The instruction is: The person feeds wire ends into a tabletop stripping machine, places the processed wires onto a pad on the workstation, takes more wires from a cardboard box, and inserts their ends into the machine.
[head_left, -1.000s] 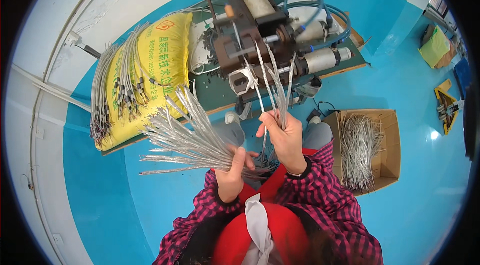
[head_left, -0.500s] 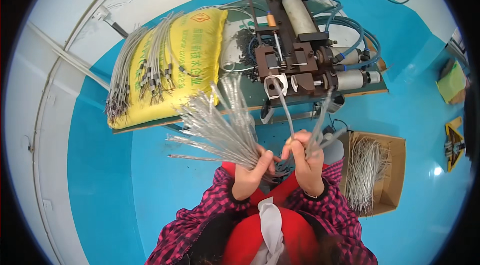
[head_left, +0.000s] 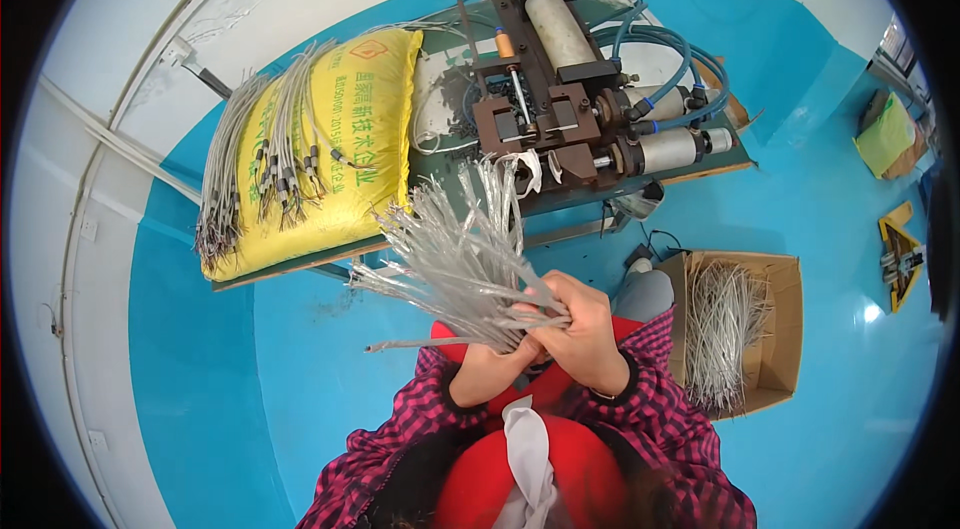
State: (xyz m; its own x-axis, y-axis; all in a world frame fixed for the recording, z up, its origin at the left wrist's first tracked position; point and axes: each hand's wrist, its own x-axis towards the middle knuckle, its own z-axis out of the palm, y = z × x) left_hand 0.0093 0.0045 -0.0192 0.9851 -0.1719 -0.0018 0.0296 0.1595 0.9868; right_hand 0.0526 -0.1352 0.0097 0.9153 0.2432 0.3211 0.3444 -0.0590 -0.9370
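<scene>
A thick bundle of grey shielded cables (head_left: 450,269) fans out in front of my body, its frayed silvery ends pointing up and to the left. My left hand (head_left: 490,369) is closed around the bundle's lower part. Close against it, my right hand (head_left: 582,334) grips a few cables that lie across the bundle. The fingertips of both hands are partly hidden by the cables. Beyond the bundle stands a machine (head_left: 565,114) with brown metal blocks and cylinders, its white-wrapped front part (head_left: 525,174) just past the cable ends.
A full yellow sack (head_left: 340,189) rests on the green workbench (head_left: 450,164), with several finished-looking cables (head_left: 225,169) draped over it. At the right, a cardboard box (head_left: 780,359) on the blue floor holds more cables (head_left: 725,329). Blue air hoses (head_left: 690,49) curve behind the machine.
My right hand has moved left with its few cables, from apart beside the machine's front to the bundle in my left hand. The whole view has shifted slightly.
</scene>
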